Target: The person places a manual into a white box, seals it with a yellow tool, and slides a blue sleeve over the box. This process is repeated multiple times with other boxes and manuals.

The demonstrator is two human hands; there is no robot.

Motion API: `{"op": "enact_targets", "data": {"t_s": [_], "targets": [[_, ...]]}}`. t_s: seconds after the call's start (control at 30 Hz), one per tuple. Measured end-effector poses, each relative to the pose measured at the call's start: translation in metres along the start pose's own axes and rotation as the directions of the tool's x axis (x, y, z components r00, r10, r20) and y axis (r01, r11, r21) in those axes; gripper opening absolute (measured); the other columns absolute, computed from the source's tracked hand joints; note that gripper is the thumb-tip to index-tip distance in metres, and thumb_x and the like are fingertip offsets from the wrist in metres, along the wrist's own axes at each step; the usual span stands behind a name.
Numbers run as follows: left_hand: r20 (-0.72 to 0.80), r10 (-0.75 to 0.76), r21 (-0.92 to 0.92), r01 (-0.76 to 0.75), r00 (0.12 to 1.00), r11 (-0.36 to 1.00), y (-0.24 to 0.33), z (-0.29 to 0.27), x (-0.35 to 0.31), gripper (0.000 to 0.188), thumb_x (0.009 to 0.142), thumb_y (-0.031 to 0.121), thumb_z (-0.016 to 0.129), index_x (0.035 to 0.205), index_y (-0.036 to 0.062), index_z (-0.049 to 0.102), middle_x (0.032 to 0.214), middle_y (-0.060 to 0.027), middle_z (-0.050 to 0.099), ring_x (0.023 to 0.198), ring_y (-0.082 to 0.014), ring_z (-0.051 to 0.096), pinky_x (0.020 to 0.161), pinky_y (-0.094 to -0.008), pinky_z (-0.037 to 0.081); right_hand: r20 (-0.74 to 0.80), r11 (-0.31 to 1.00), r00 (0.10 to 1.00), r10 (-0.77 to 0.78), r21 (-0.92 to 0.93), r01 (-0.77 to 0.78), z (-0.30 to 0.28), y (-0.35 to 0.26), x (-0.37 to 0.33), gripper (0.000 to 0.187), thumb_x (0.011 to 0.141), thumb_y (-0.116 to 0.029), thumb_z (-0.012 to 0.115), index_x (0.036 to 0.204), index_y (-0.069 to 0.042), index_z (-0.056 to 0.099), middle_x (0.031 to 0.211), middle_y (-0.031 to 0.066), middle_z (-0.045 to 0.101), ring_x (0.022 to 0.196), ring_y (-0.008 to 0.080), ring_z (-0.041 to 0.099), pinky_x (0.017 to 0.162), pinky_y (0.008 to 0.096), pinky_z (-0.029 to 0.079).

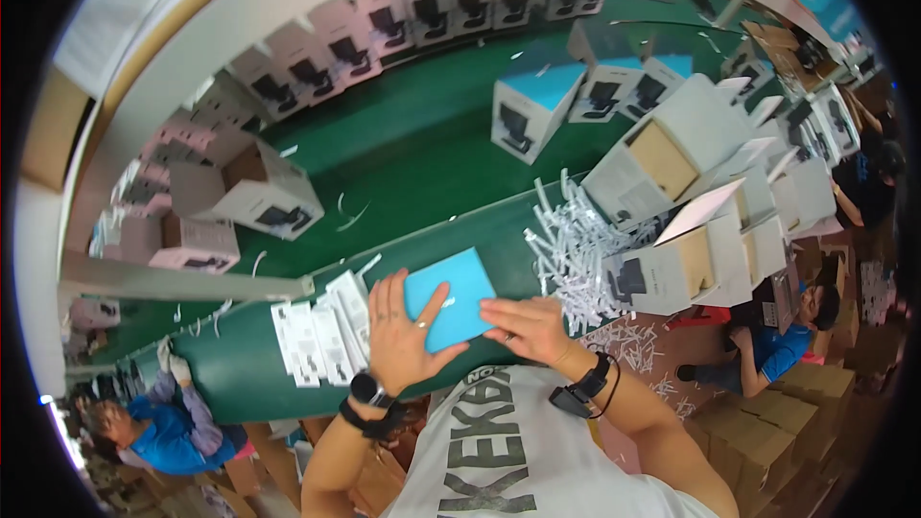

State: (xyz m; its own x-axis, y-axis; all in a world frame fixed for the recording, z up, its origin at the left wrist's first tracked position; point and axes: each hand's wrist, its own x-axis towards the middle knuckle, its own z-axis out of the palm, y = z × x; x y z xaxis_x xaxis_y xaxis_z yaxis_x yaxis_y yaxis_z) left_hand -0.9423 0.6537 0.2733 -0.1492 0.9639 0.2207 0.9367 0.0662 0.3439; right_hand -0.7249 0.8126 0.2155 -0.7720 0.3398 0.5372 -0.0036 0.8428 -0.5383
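Observation:
A blue-topped carton (462, 278) stands on the green worktable right in front of me. My left hand (401, 331) lies over its left side with fingers spread, the thumb reaching along the near edge. At the carton's right edge is my right hand (526, 323), its fingers pressed together and gripping the corner, with the thumb low at the side. The carton's sides are hidden beneath its top and my hands. Left of my left hand lie several white printed leaflets (315, 341) in overlapping stacks.
White paper strips (576, 245) are heaped to my right, beside open white cartons (662, 273). A green conveyor belt (403, 149) runs beyond the table with more cartons (537, 105) on it. A metal bar (182, 278) spans the left. Co-workers (173, 432) are at both sides.

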Motion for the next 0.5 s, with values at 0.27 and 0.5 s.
{"op": "enact_targets", "data": {"t_s": [0.27, 0.5], "targets": [[0.08, 0.104, 0.025, -0.107, 0.991, 0.994, -0.025, -0.012, 0.048, 0.086, 0.074, 0.055, 0.082, 0.146, 0.0151, 0.06, 0.144, -0.0346, 0.045, 0.127, -0.0525, 0.048, 0.11, -0.0591, 0.037, -0.19, 0.838, 0.877, 0.442, 0.436, -0.328, -0.011, 0.012, -0.004, 0.023, 0.092, -0.011, 0.079, 0.114, -0.006, 0.077, 0.12, 0.0096, 0.077, 0.087, 0.0134, 0.072, 0.066, 0.0246, 0.053], [-0.212, -0.102, 0.153, 0.136, 0.972, 0.979, -0.071, 0.033, 0.234, 0.085, 0.079, 0.065, 0.074, 0.145, 0.013, 0.06, 0.144, -0.0396, 0.048, 0.133, -0.0534, 0.049, 0.112, -0.0588, 0.036, 0.29, 0.21, 0.435, 0.852, 0.571, -0.793, -0.004, 0.067, -0.112, 0.023, 0.106, -0.02, 0.063, 0.107, 0.0, 0.074, 0.098, 0.0048, 0.076, 0.074, 0.0107, 0.061, 0.066, 0.0244, 0.049]]}}
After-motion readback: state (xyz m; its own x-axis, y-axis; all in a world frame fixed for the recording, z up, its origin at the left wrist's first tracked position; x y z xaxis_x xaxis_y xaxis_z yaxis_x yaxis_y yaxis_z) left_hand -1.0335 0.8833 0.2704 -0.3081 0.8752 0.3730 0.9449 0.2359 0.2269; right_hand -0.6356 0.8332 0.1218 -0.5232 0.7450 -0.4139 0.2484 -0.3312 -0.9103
